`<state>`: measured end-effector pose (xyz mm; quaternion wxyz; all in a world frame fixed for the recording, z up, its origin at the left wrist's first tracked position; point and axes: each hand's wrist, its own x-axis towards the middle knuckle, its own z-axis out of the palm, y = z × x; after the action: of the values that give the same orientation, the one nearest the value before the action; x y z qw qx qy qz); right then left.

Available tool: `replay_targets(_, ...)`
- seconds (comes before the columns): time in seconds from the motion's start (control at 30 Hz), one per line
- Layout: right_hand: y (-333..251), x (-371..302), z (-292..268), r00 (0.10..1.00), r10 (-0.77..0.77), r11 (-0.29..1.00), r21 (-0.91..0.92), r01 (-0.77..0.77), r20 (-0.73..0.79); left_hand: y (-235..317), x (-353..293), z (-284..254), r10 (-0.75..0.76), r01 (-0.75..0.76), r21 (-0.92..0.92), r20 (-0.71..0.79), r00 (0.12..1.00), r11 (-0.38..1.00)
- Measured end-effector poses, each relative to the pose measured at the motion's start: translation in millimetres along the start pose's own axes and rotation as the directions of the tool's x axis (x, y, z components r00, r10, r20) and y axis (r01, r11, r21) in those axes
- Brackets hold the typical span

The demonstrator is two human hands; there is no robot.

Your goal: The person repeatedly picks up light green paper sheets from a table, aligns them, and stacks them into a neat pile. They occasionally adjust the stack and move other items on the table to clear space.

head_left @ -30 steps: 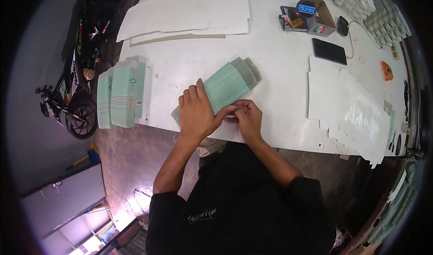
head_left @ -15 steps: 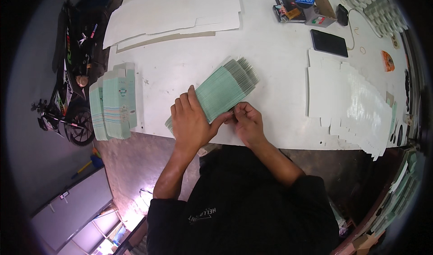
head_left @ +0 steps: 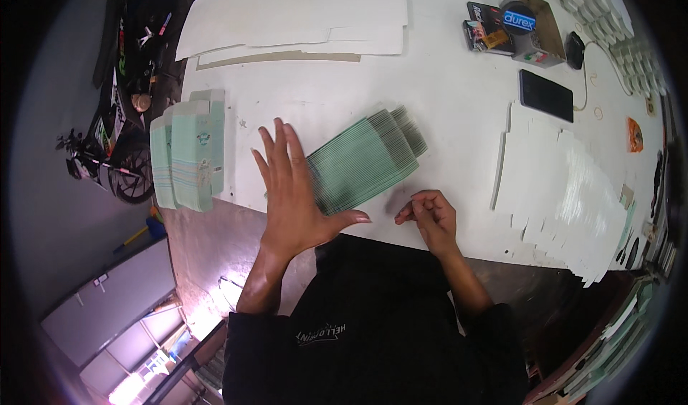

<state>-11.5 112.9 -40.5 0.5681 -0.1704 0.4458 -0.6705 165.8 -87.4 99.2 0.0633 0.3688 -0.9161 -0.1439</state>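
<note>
From here I have my left fingers spread wide, gripping nothing; the green carton bundle lies on the surface just right of them and beyond my half-curled right fingers, which are apart from it; whether those pinch anything, I cannot tell

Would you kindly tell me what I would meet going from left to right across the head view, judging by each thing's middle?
Motorcycle, stack of printed green cartons, left hand, fanned stack of green card pieces, right hand, dark smartphone, orange packet.
</note>
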Motion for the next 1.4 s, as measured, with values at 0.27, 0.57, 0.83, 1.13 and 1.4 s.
replay_targets(0.27, -3, 16, 5, 0.988, 0.098, 0.995, -0.031, -0.094, 0.120, 8, 21, 32, -0.212, 0.208, 0.043, 0.225, 0.951, 0.977)
replay_targets(0.57, -24, 8, 89, 0.862, 0.045, 0.999, 0.039, -0.029, -0.505, 1, 34, -38, -0.131, 0.291, -0.504, 0.329, 0.935, 0.813)
replay_targets(0.83, -111, -97, 174, 0.611, -0.379, 0.799, -0.580, -0.163, -0.694, 82, -32, -121, 0.261, 0.173, -0.810, 0.371, 0.891, 0.560)
replay_targets(1.13, -96, -172, 206, 0.540, -0.737, 0.520, -0.852, 0.067, -0.407, 119, -114, -79, -0.130, -0.062, -0.915, -0.124, 0.984, 0.399)
replay_targets(1.4, -47, -280, 180, 0.500, -0.716, 0.592, -0.803, 0.066, -0.487, 183, -203, -82, -0.157, -0.029, -0.837, -0.136, 0.978, 0.547)
